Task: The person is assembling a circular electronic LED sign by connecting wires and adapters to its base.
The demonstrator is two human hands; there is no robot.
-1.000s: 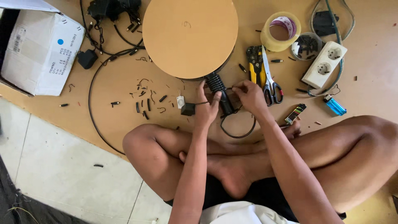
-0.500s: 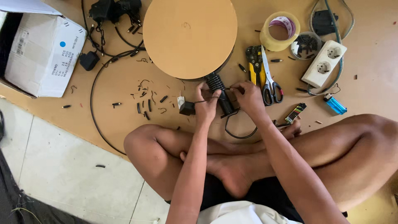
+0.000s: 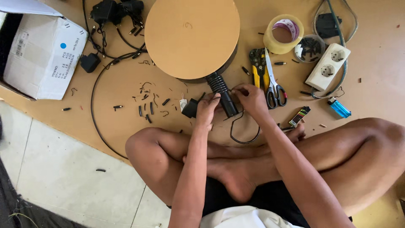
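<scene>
A brown board (image 3: 105,122) laid on a pale tiled floor carries everything, and the person sits cross-legged at its near edge. A black ribbed tube (image 3: 222,95) comes out from under the round brown disc (image 3: 192,38) and runs slantwise towards the person, its long axis pointing from the disc down to the right. Both hands meet on it: the left hand (image 3: 206,110) is curled with its fingertips pressed to the tube's left side, while the right hand (image 3: 252,98) pinches at its right side, fingers nearly closed; what they pinch I cannot tell. A thin black wire (image 3: 242,133) loops from the tube's lower end. A small black adapter (image 3: 190,108) lies just beside the left hand; scissors (image 3: 274,86) lie near the right
</scene>
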